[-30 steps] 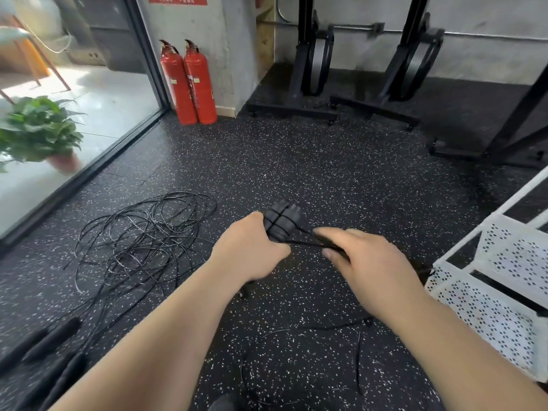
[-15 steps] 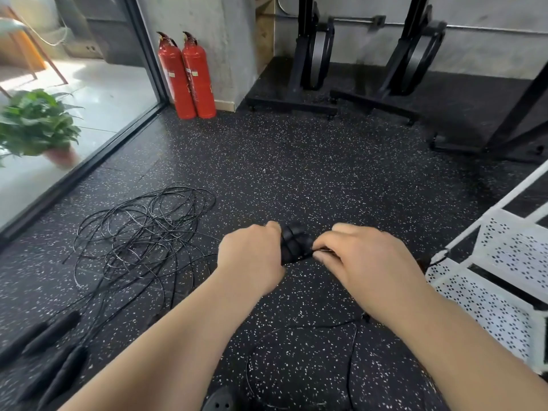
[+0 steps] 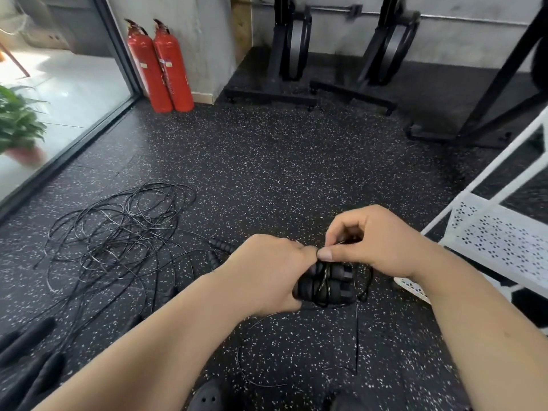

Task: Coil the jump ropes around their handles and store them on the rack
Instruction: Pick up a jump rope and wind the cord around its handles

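My left hand [image 3: 264, 274] grips a pair of black jump rope handles [image 3: 329, 287] held side by side, with thin black rope wound around them. My right hand [image 3: 376, 241] pinches the rope just above the handles, thumb and fingers closed on it. A loose tail of that rope [image 3: 357, 336] hangs down to the floor. A tangle of more black ropes [image 3: 118, 232] lies on the floor to the left, with two handles [image 3: 221, 247] at its near edge and several more handles [image 3: 26, 345] at the bottom left. The white perforated rack [image 3: 498, 238] stands at the right.
Two red fire extinguishers [image 3: 160, 63] stand by the concrete pillar. Black gym equipment frames [image 3: 296, 54] line the back wall. A glass wall with a potted plant [image 3: 17, 126] behind it runs along the left. Black shoes [image 3: 207, 397] show at the bottom edge.
Both hands have come lower and nearer to me with the handles. My right hand has lifted above the bundle and now pinches the rope there.
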Demonstrator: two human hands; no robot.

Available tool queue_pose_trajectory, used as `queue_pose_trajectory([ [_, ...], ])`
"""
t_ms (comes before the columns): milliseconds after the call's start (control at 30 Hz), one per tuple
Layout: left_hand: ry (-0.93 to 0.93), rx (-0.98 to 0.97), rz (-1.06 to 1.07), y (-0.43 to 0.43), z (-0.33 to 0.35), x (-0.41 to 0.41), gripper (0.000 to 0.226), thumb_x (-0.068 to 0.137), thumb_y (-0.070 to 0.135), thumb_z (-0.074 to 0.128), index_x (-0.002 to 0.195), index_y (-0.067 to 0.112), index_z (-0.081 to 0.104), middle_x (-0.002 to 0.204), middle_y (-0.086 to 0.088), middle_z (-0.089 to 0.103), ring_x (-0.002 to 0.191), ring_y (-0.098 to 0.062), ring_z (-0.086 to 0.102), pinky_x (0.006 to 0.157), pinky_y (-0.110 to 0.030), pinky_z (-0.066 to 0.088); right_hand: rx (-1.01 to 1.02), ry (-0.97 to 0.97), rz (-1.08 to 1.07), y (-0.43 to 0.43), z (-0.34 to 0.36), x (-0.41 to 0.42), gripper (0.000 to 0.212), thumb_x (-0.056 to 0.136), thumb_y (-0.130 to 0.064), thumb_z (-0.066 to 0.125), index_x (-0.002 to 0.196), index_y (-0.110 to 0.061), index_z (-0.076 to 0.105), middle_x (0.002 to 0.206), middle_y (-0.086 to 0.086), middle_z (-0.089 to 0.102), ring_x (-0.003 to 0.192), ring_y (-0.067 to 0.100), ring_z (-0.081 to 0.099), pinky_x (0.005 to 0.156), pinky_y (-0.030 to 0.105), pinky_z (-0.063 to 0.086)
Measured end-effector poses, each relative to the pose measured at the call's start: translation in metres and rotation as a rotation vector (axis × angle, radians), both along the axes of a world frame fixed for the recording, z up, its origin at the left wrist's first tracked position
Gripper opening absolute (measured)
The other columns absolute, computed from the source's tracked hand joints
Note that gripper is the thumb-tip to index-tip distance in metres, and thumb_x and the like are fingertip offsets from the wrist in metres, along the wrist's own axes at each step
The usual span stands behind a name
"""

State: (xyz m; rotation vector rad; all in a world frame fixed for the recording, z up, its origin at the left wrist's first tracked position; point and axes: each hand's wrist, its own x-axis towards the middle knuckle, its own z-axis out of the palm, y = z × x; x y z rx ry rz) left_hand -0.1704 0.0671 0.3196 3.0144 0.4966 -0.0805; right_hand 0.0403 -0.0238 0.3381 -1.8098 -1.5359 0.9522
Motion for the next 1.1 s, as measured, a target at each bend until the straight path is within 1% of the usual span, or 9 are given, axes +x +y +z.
queue_pose_trajectory([
  [200, -0.238, -0.239, 0.085, -0.008, 0.013, -0.006, 0.058, 0.080, 0.052, 0.074, 0.119, 0.036, 0.034, 0.089, 0.013, 0.060, 0.075, -0.011, 0.057, 0.072, -0.033, 0.051, 0.026, 0.471, -0.039, -0.002, -0.009, 0.000, 0.023, 0.089, -0.035, 0.079, 0.076, -0.018, 0.071, 0.072, -0.002, 0.063, 0.065, 0.006, 0.057, 0.061, 0.016, 0.046],
  [267, -0.335, -0.385, 0.166, -0.008, 0.020, -0.008, 0.068, 0.080, 0.048, 0.080, 0.124, 0.041, 0.028, 0.091, 0.013, 0.066, 0.073, -0.007, 0.061, 0.068, -0.026, 0.048, 0.034, 0.605, -0.096, 0.003, -0.014, -0.008, 0.025, 0.093, -0.039, 0.071, 0.078, -0.020, 0.069, 0.078, 0.003, 0.063, 0.073, 0.014, 0.060, 0.068, 0.024, 0.051],
  [367, -0.471, -0.545, 0.249, -0.001, 0.026, -0.011, 0.078, 0.081, 0.036, 0.084, 0.137, 0.047, 0.031, 0.088, 0.011, 0.071, 0.070, -0.010, 0.065, 0.067, -0.029, 0.053, 0.103, 0.633, -0.155, 0.012, -0.025, -0.020, 0.032, 0.099, -0.031, 0.067, 0.091, 0.000, 0.068, 0.086, 0.027, 0.062, 0.085, 0.030, 0.055, 0.080, 0.044, 0.047],
  [467, -0.535, -0.598, 0.309, 0.007, 0.028, -0.012, 0.069, 0.080, 0.028, 0.083, 0.132, 0.053, 0.045, 0.090, 0.011, 0.073, 0.074, -0.011, 0.068, 0.070, -0.034, 0.057, 0.134, 0.524, -0.278, 0.018, -0.032, -0.039, 0.037, 0.107, -0.023, 0.054, 0.075, -0.007, 0.063, 0.067, 0.019, 0.049, 0.062, 0.024, 0.043, 0.060, 0.036, 0.039],
  [600, -0.610, -0.609, 0.478, 0.025, 0.026, -0.014, 0.042, 0.078, 0.032, 0.082, 0.111, 0.042, 0.060, 0.089, 0.017, 0.072, 0.075, -0.005, 0.067, 0.068, -0.033, 0.057, 0.056, 0.289, -0.234, 0.020, -0.039, -0.058, 0.049, 0.115, -0.038, 0.040, 0.074, -0.019, 0.058, 0.061, -0.001, 0.050, 0.053, 0.020, 0.046, 0.056, 0.038, 0.042],
  [733, -0.545, -0.501, 0.691, 0.049, 0.022, -0.024, 0.042, 0.075, 0.037, 0.078, 0.111, 0.044, 0.058, 0.084, 0.017, 0.069, 0.080, -0.005, 0.065, 0.073, -0.032, 0.054, -0.027, 0.031, -0.149, 0.020, -0.041, -0.067, 0.032, 0.112, -0.044, 0.044, 0.095, -0.028, 0.065, 0.063, -0.009, 0.057, 0.054, 0.015, 0.049, 0.057, 0.043, 0.048],
  [833, -0.451, -0.446, 0.778, 0.055, 0.015, -0.028, 0.047, 0.075, 0.039, 0.079, 0.114, 0.043, 0.053, 0.087, 0.017, 0.066, 0.083, -0.012, 0.064, 0.077, -0.037, 0.056, -0.013, -0.201, -0.124, 0.016, -0.037, -0.076, 0.017, 0.112, -0.044, 0.046, 0.104, -0.031, 0.054, 0.069, -0.004, 0.062, 0.055, 0.010, 0.052, 0.054, 0.029, 0.042],
  [933, -0.364, -0.408, 0.825, 0.056, 0.009, -0.028, 0.050, 0.073, 0.040, 0.078, 0.114, 0.041, 0.051, 0.088, 0.013, 0.066, 0.082, -0.017, 0.064, 0.079, -0.040, 0.058, -0.027, -0.320, -0.089, 0.012, -0.029, -0.087, 0.021, 0.112, -0.047, 0.044, 0.100, -0.031, 0.051, 0.069, -0.004, 0.061, 0.057, 0.012, 0.055, 0.052, 0.030, 0.040],
  [1100, -0.241, -0.287, 0.850, 0.057, 0.000, -0.027, 0.054, 0.073, 0.043, 0.080, 0.115, 0.037, 0.048, 0.088, 0.010, 0.065, 0.081, -0.025, 0.064, 0.071, -0.037, 0.051, -0.096, -0.502, -0.026, 0.006, -0.010, -0.094, 0.028, 0.112, -0.051, 0.037, 0.101, -0.032, 0.055, 0.078, -0.006, 0.063, 0.073, 0.014, 0.060, 0.067, 0.040, 0.050],
])
